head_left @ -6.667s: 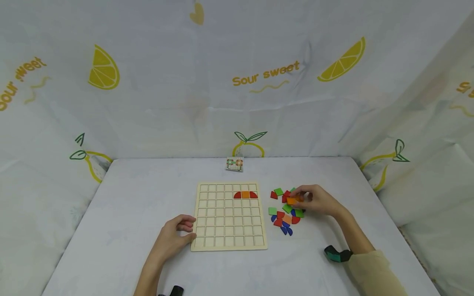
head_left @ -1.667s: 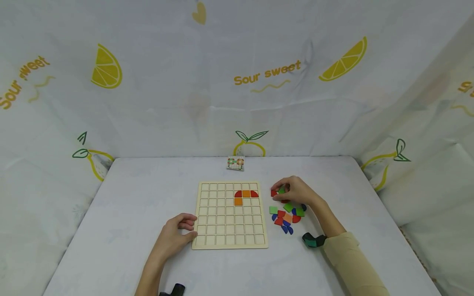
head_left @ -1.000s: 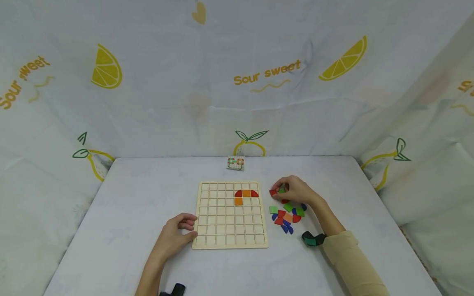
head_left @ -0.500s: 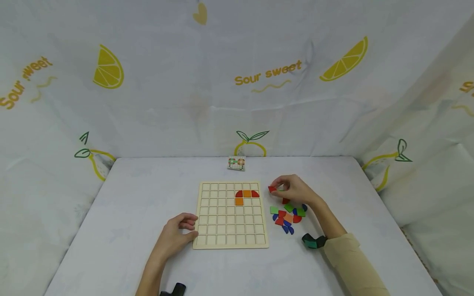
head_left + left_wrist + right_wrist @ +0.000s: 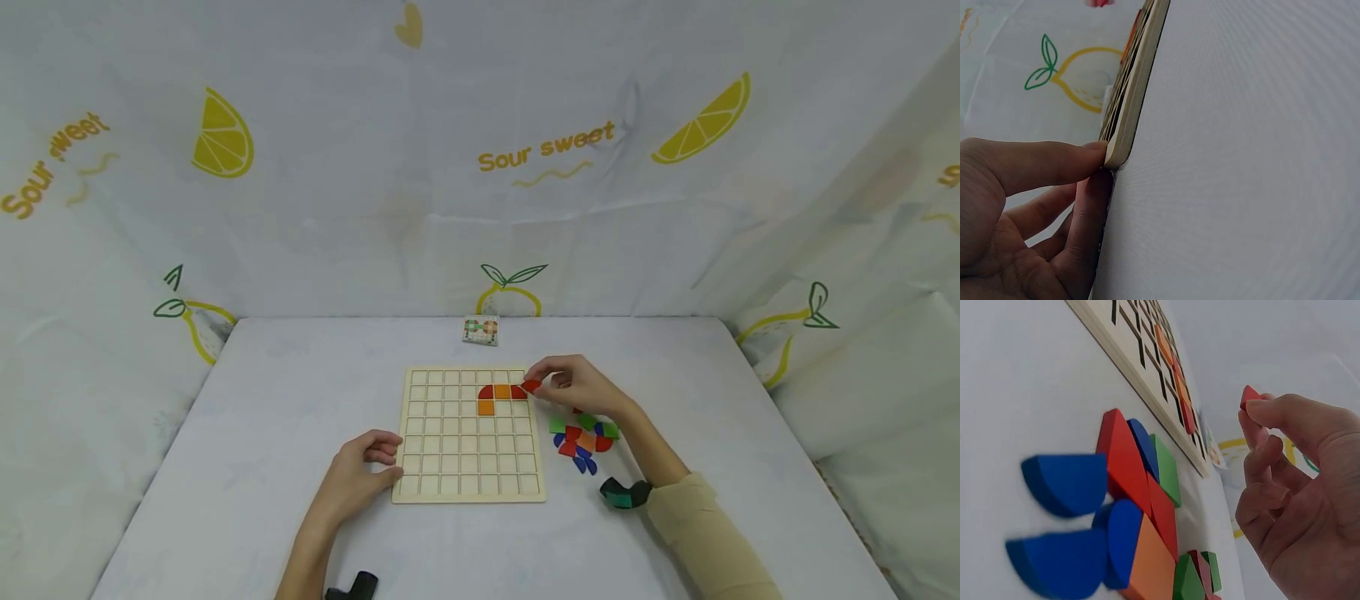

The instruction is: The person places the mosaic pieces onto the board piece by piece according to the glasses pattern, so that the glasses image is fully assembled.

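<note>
Above the right edge of the pale wooden grid board [image 5: 468, 437], my right hand [image 5: 577, 387] pinches a small red wooden piece [image 5: 532, 385]; my left hand [image 5: 358, 475] rests loosely uncurled against the board's near-left corner.

"Sour sweet" on backdrop cloth [image 5: 420, 208]

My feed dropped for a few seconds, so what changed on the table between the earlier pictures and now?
An orange square was added to the board under the red-orange-red row. The right hand then picked a red piece from the pile and carried it left to the board's right edge. The left hand stayed on the board's corner.
</note>
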Demonstrator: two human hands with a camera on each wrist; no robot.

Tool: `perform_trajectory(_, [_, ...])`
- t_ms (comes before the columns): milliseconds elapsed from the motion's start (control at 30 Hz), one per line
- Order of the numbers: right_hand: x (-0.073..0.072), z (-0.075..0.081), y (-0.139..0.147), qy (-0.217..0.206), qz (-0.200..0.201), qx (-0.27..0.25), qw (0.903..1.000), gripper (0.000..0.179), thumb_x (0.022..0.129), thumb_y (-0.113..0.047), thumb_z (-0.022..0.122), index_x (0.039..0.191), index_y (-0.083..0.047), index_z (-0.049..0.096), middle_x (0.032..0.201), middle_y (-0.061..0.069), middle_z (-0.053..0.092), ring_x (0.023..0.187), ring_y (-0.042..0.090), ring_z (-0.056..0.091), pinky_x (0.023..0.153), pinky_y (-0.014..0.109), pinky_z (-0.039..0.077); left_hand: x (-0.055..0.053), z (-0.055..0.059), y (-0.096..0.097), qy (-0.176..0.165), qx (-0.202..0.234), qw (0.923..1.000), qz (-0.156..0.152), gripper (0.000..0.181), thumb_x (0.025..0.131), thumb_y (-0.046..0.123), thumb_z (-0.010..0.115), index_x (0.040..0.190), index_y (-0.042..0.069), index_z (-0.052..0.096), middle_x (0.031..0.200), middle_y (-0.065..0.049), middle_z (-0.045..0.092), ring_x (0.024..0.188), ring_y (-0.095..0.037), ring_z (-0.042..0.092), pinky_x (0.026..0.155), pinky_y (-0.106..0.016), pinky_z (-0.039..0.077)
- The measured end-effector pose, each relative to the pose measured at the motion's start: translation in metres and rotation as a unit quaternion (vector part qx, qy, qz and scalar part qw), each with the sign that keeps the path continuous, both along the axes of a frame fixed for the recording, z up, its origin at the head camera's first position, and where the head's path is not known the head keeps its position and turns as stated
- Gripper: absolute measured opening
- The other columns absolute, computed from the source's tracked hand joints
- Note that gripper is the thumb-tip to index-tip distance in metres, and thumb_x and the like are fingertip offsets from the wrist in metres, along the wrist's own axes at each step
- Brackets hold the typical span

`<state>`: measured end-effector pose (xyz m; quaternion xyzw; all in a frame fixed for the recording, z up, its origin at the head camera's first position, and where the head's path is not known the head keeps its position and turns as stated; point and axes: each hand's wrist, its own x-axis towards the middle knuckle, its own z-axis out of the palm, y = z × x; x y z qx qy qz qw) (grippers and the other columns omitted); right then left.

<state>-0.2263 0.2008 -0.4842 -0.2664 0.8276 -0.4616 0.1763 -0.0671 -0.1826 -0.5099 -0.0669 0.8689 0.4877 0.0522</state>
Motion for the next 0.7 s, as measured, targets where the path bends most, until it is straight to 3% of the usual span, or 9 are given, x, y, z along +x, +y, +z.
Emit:
perform_trajectory(167, [0.003, 0.000, -0.013, 0.003, 0.022, -0.009, 0.9997, 0.025, 0.102, -0.006, 0.069, 0.127, -0.005, 0.075, 0.123, 0.020, 0.076, 0.082, 0.028, 0.068, 0.071, 0.023, 0.057, 0.000, 0.001, 0.000, -0.001, 0.007, 1.0000, -0.005, 0.040, 0.082, 0.000, 0.087, 0.119, 0.008, 0.075, 0.104, -0.005, 0.074, 0.093, -0.011, 0.069, 0.090, -0.026, 0.051])
perform_trajectory(400, [0.010, -0.001, -0.034, 0.012, 0.041, 0.006, 0.9991, 0.018, 0.099, -0.013, 0.077, 0.116, -0.009, 0.073, 0.106, 0.007, 0.074, 0.075, 0.013, 0.059, 0.070, 0.020, 0.051, -0.001, 0.001, 0.001, -0.002, 0.007, 1.0000, -0.004, 0.040, 0.082, -0.001, 0.087, 0.119, 0.008, 0.075, 0.105, -0.005, 0.074, 0.093, -0.011, 0.068, 0.089, -0.027, 0.051])
perform_trajectory(567, [0.013, -0.006, -0.047, 0.025, 0.081, 0.003, 0.9964, 0.015, 0.102, -0.013, 0.075, 0.116, -0.009, 0.077, 0.105, 0.006, 0.077, 0.080, 0.009, 0.060, 0.075, 0.019, 0.053, 0.000, 0.002, 0.000, -0.002, 0.008, 1.0000, -0.006, 0.041, 0.082, -0.002, 0.087, 0.120, 0.007, 0.075, 0.106, -0.006, 0.073, 0.094, -0.012, 0.069, 0.088, -0.027, 0.052])
perform_trajectory(700, [0.014, -0.007, -0.056, 0.030, 0.112, -0.002, 0.9932, 0.014, 0.104, -0.011, 0.072, 0.114, -0.008, 0.080, 0.099, 0.007, 0.076, 0.075, 0.006, 0.056, 0.070, 0.019, 0.050, 0.001, 0.003, 0.000, -0.004, 0.008, 1.0000, -0.003, 0.040, 0.083, -0.002, 0.086, 0.120, 0.007, 0.075, 0.106, -0.006, 0.073, 0.094, -0.011, 0.069, 0.089, -0.027, 0.052])
